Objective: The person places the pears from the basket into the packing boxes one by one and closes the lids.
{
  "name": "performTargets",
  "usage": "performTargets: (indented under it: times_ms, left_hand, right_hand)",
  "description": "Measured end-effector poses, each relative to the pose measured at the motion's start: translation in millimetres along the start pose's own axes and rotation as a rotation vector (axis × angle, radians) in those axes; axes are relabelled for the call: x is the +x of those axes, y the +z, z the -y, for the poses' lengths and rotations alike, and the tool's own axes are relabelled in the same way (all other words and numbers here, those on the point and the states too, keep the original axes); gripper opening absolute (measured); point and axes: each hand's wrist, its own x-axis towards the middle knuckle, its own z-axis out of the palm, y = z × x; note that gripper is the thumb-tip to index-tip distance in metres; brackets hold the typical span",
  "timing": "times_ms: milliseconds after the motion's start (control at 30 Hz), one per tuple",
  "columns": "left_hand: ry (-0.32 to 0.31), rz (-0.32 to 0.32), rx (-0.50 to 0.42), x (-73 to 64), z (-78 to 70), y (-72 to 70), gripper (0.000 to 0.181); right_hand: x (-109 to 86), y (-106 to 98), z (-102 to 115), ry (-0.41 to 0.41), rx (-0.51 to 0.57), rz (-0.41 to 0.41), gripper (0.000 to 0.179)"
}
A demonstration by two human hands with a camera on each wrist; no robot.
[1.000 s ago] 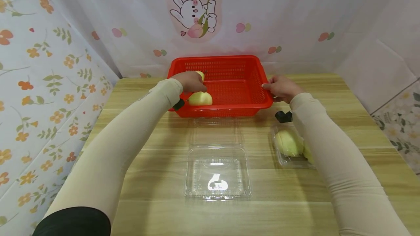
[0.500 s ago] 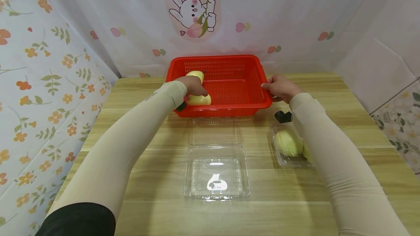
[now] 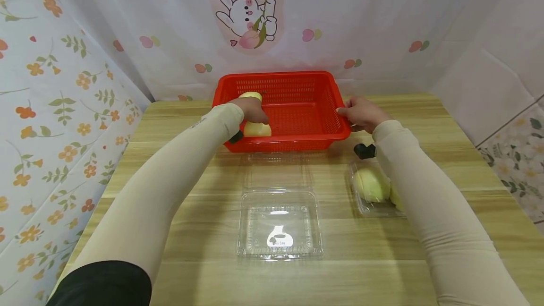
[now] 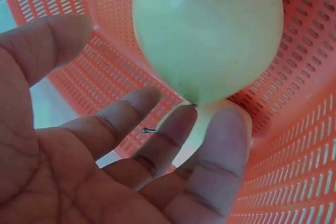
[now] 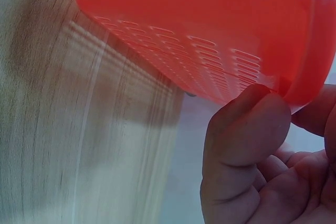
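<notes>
A red plastic basket [image 3: 293, 143] with slotted walls stands at the far side of the table. Inside its left end lie two pale yellow pears, one at the front [image 3: 258, 130] and one at the back [image 3: 251, 95]. My left hand [image 3: 251, 109] reaches in between them. In the left wrist view its fingers are spread, with fingertips right at the lower end of a large pear [image 4: 210, 30] and across a second pear [image 4: 202, 123]; the thumb stands apart from both. My right hand [image 3: 362, 113] pinches the basket's right rim [image 5: 310, 51] between thumb and fingers.
A clear plastic clamshell box [image 3: 279, 223] lies opened flat in front of the basket, its other half [image 3: 276, 174] toward the basket. To the right, partly behind the right sleeve, another clear box [image 3: 364, 209] holds pale pears [image 3: 371, 184]. A printed curtain [image 3: 170, 22] hangs behind.
My left hand has shifted slightly right and lower inside the basket, uncovering more of the back pear and covering part of the front one. The right hand keeps its grip on the rim.
</notes>
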Motion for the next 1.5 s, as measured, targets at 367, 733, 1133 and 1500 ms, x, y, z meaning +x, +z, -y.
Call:
performTargets:
  times_ms: [367, 733, 1133, 1500]
  left_hand:
    - [-0.048, 0.022, 0.055, 13.2, -6.7, 1.7, 0.053]
    - [-0.261, -0.002, -0.171, 22.9, -8.3, 2.1, 0.061]
    - [-0.284, 0.045, -0.080, 14.9, -15.1, -0.6, 0.066]
    - [-0.182, 0.106, 0.129, 32.4, -11.3, 2.2, 0.046]
  right_hand:
    - [-2.5, -1, -1, -0.007, -0.004, 0.003, 0.023]
    - [-3.0, 1, -1, -0.020, 0.007, -0.003, 0.022]
    - [-1.4, 2, -1, -0.012, -0.003, -0.012, 0.023]
    - [-3.6, 3, 0, -0.005, -0.002, -0.019, 0.023]
